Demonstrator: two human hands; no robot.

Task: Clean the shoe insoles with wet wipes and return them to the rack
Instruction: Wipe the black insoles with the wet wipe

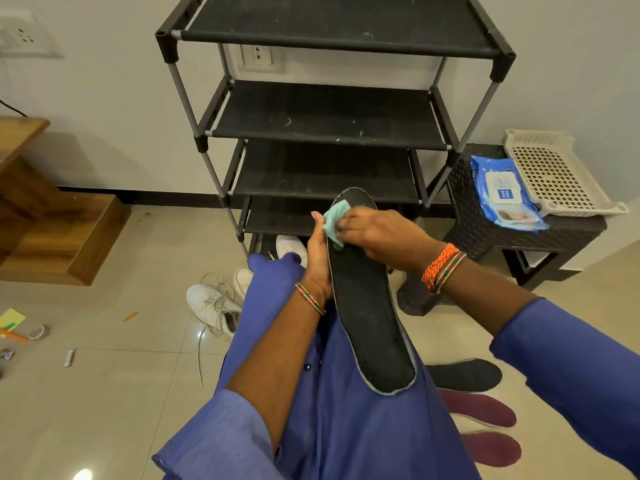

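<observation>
Left hand (318, 258): grips the insole (367, 317) edge, over the lap.
Right hand (374, 233): fingers curled, pressing wipe (334, 221) near the toe.
Risk: hard rubbing could bend the insole loose.

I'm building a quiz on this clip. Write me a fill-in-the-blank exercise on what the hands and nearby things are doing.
1. The right hand presses a ____ wipe onto the black insole.
2. The left hand grips the insole by its ____ edge.
3. The blue wipes pack lies on a dark ____ beside the rack.
4. Two ____ insoles lie on the floor.

Missing words: light green; left; stool; maroon
</observation>
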